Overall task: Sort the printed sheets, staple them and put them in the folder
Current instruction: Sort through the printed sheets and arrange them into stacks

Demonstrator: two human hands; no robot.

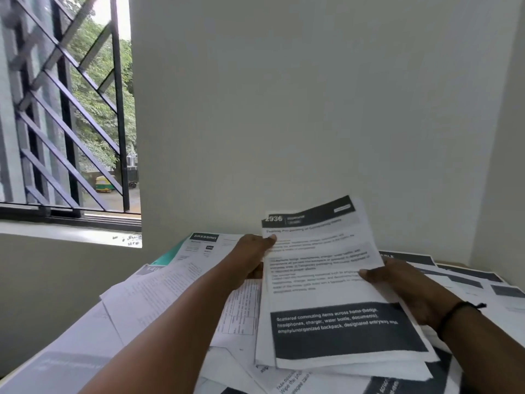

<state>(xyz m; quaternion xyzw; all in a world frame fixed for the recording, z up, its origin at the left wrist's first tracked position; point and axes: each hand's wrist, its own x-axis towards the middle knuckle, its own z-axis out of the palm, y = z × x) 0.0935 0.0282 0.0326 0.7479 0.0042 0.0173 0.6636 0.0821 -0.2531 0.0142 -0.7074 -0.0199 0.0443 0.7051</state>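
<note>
Behind held sheets (326,280), fingers of both hands hidden

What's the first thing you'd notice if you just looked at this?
The bundle of sheets held up in the middle, left hand and right hand gripping its edges. Under it, a messy pile of papers covers the table. A barred window shows green trees at far left.

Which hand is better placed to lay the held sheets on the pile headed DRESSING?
Probably the left hand: it grips the white printed sheets on the edge nearer that DRESSING-headed pile; the right hand holds the opposite edge.
</note>
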